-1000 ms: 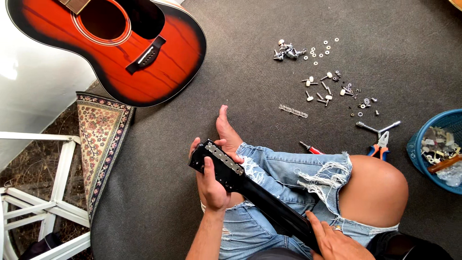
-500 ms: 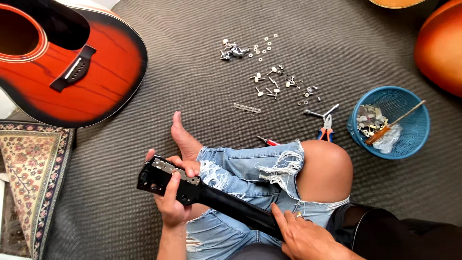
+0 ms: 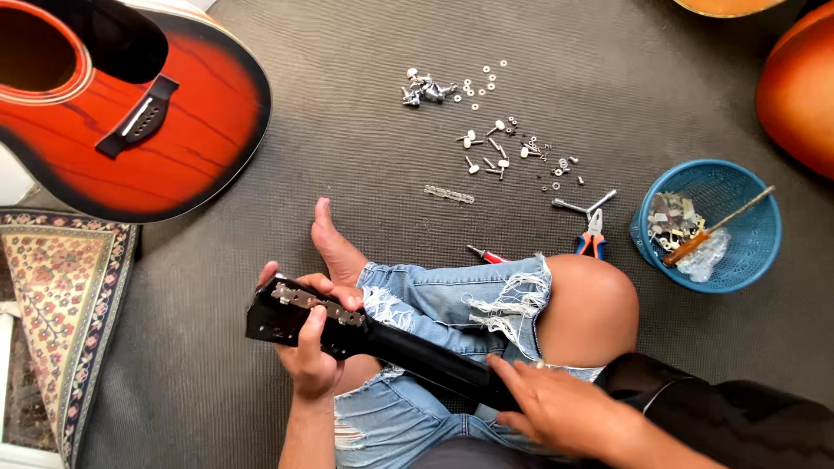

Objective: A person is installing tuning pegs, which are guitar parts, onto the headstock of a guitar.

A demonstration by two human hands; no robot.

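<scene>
A black guitar neck (image 3: pixel 408 352) lies across my lap, over torn blue jeans. Its headstock (image 3: pixel 295 317) points left and carries a silver tuner plate (image 3: pixel 317 306). My left hand (image 3: pixel 308 347) wraps the headstock from below, fingers curled over its top edge. Further right, my right hand (image 3: pixel 556 404) grips the neck near the dark guitar body (image 3: pixel 738 421) at the lower right. My bare foot (image 3: pixel 334 247) rests on the grey carpet just above the headstock.
A red sunburst guitar body (image 3: pixel 130 104) lies top left. Several loose tuners, screws and washers (image 3: pixel 495 148) are scattered on the carpet, with a metal strip (image 3: pixel 449 194), pliers (image 3: pixel 592 239), a red screwdriver (image 3: pixel 488 254) and a blue basket (image 3: pixel 747 252) of parts. Patterned rug (image 3: pixel 52 304) at left.
The view has shifted right and closer, bringing the blue basket fully into sight. Both hands keep their hold on the guitar neck, which stays across my lap.
</scene>
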